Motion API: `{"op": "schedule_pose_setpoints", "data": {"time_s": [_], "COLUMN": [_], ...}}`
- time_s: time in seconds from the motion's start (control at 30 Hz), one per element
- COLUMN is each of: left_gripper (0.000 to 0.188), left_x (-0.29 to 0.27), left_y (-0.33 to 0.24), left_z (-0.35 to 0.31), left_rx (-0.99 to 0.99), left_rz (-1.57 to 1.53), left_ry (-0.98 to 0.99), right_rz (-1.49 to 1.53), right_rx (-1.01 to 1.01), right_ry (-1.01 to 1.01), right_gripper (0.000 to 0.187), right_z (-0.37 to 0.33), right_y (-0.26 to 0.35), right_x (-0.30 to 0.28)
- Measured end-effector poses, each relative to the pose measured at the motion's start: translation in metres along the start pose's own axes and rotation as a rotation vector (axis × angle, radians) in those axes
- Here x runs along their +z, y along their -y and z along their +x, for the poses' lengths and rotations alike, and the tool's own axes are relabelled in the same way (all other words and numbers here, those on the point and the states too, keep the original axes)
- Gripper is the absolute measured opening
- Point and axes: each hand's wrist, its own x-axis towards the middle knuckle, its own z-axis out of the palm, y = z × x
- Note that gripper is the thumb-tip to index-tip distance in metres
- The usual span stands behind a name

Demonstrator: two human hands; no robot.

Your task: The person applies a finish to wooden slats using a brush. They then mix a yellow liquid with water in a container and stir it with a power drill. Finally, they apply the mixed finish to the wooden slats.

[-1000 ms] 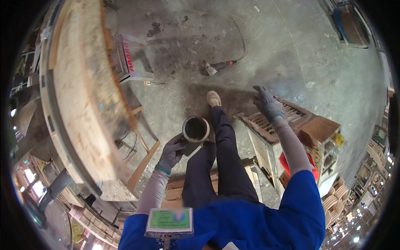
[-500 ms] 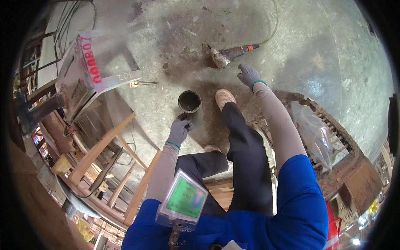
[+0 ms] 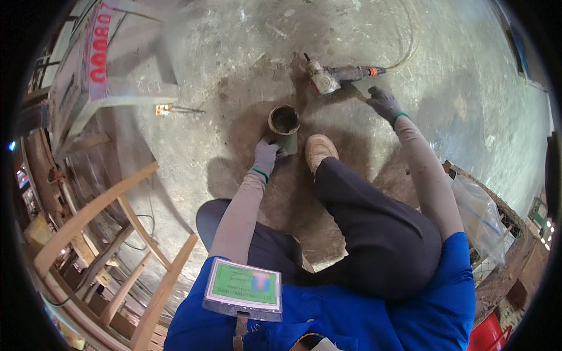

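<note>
My left hand (image 3: 268,155), in a grey glove with a green cuff, is closed at the near side of a round can (image 3: 285,120). Something dark fills the can, and the fingers' hold on its wall is partly hidden. To the right, my gloved right hand (image 3: 384,105) hovers over the floor with fingers reaching forward and apart. I see nothing in it. Just beyond its fingertips lies a hand-held power tool (image 3: 345,75) with a metal head, dark body and orange ring at the hose end.
A pale hose (image 3: 414,41) curves away from the tool. A metal box stand (image 3: 64,99) and wooden frame (image 3: 96,216) stand at left. Small metal rods (image 3: 181,109) lie on the concrete floor. At right, a clear plastic bag (image 3: 477,216) hangs by a rusty mesh frame.
My body has sunk into a lower squat, and the view has shifted. The left hand and the can have moved forward. My right hand remains near the power tool, which stays on the floor.
</note>
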Motion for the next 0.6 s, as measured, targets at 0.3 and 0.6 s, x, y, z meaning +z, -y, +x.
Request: {"op": "schedule_pose_setpoints", "data": {"time_s": [0.3,0.6], "left_gripper": [0.012,0.020], "left_x": [-0.007,-0.143], "left_y": [0.037,-0.155], "left_z": [0.015,0.071], "left_rx": [-0.008,0.473], "left_rz": [0.804,0.551], "left_ry": [-0.015,-0.647], "right_rz": [0.130,0.351], "right_rx": [-0.024,-0.088], "right_ry": [-0.066,-0.105], "right_gripper": [0.043,0.037], "right_z": [0.012,0.052], "right_y": [0.035,0.057], "right_x": [0.001,0.011]}}
